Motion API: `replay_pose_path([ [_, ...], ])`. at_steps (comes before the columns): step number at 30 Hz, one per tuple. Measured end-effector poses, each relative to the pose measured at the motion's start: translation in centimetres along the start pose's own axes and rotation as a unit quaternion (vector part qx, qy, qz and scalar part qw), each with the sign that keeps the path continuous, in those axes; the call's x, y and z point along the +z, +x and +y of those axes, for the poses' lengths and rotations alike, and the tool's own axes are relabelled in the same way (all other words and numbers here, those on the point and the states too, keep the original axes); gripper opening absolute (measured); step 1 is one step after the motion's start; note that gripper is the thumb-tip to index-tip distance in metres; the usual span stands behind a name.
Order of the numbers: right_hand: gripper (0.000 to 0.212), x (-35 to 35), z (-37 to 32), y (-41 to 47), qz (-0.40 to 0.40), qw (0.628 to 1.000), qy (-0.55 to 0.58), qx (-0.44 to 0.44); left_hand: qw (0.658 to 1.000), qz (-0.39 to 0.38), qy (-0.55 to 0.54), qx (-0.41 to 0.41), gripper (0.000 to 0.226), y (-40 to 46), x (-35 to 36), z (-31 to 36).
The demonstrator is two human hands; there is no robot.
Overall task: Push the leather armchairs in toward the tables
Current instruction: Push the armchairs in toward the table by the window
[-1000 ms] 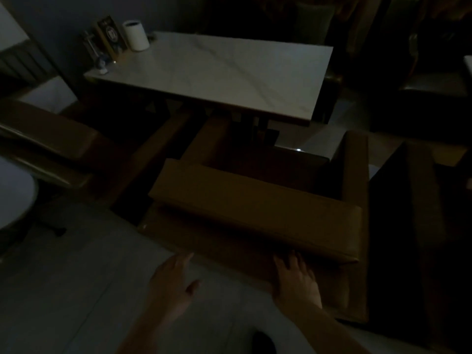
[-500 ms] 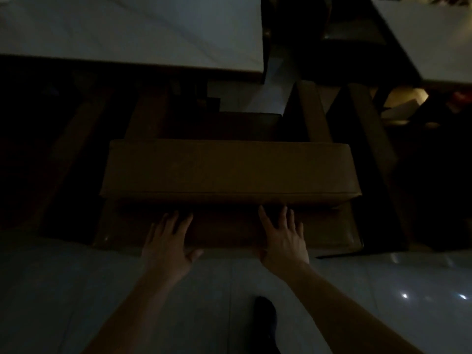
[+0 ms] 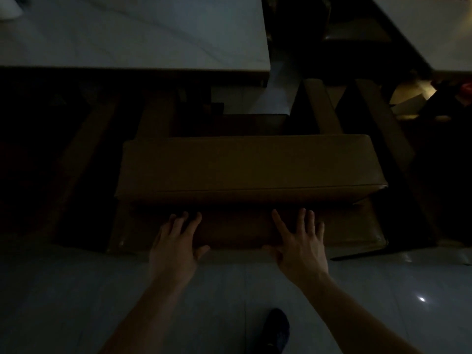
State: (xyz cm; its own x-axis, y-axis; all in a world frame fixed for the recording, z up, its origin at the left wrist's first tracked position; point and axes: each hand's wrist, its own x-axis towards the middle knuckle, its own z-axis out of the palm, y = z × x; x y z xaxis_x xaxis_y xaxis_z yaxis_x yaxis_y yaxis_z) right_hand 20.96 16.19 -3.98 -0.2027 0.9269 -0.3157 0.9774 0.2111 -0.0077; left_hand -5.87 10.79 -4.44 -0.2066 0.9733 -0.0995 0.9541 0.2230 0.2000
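The room is dim. A brown leather armchair [image 3: 250, 167] stands with its back toward the camera, its front tucked toward the near edge of a pale marble table [image 3: 143, 39]. The chair's arms reach forward under or up to that edge; in the dark it is hard to tell which.

Both hands lie flat against the chair's back panel, just below the padded top cushion. The left hand [image 3: 176, 245] has its fingers straight and a little spread, tips touching the leather near the seam under the cushion, thumb out to the side. The right hand [image 3: 298, 245] is laid the same way, fingers stretched and fanned, thumb angled inward toward the other hand. Neither hand grips anything; they press with open palms.

A second armchair [image 3: 380, 129] stands just beside the first, on its right, facing another pale table [image 3: 431, 31] at the upper right corner. The floor [image 3: 76, 297] is of glossy light tiles, with a dark shoe [image 3: 277, 329] showing between the forearms.
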Motion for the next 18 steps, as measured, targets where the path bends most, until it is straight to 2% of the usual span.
replay_pose_path([
  [13,0.088,1.7,-2.8,-2.7,0.001,0.999,0.032,0.033,0.999,-0.016,-0.028,0.011,0.079,-2.4,0.3,-2.4],
  [18,0.091,0.5,-3.2,-2.1,-0.054,0.998,0.009,0.026,0.999,-0.009,-0.031,0.018,0.079,-1.9,1.2,-3.0],
])
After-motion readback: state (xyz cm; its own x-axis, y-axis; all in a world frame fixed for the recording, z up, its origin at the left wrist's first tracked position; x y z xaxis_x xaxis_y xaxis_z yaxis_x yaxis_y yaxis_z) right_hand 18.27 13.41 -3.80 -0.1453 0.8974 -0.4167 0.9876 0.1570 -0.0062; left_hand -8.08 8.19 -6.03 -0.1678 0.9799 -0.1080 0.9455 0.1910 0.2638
